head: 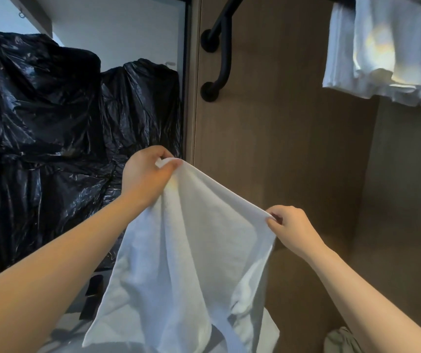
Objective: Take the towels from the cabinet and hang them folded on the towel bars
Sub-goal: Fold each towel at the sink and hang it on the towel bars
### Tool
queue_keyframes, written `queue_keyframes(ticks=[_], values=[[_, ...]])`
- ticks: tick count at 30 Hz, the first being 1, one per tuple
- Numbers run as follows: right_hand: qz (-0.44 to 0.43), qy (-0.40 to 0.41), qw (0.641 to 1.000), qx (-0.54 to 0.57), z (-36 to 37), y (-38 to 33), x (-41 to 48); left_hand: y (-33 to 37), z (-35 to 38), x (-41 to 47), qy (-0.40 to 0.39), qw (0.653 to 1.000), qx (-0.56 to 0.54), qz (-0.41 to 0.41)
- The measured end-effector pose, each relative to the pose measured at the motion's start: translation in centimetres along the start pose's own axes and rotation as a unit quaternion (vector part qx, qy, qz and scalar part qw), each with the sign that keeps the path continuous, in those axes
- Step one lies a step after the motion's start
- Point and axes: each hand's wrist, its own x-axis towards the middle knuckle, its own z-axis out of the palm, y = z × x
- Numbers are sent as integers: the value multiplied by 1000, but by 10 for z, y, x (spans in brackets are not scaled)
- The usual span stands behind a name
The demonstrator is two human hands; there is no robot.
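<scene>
Our left hand (148, 171) and right hand (291, 226) pinch a white towel (186, 250) by its top corners.
Its edge stretches taut; open wall beyond.

Crumpled black plastic bags (51, 118) (glossy) beside wood panel (280, 138)

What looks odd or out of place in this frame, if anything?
The tall dark frame on the left is swathed in crumpled black plastic bags, odd for a towel area. Otherwise nothing stands out: both hands hold the white towel by its top corners, and another towel already hangs upper right.
</scene>
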Motion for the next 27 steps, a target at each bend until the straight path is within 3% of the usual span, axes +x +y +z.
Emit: queue_keyframes(ticks=[8, 15, 22, 27], values=[[70, 18, 996, -50, 1, 38, -10, -21, 1, 6, 46, 997, 42, -39], [151, 88, 977, -122, -2, 49, -22, -40, 7, -1, 42, 995, 61, -63], [202, 56, 969, 131, -13, 28, -4, -50, 20, -4, 37, 991, 87, -93], [168, 16, 957, 234, -21, -7, 4, -46, 38, -12, -14, 995, 55, -83]])
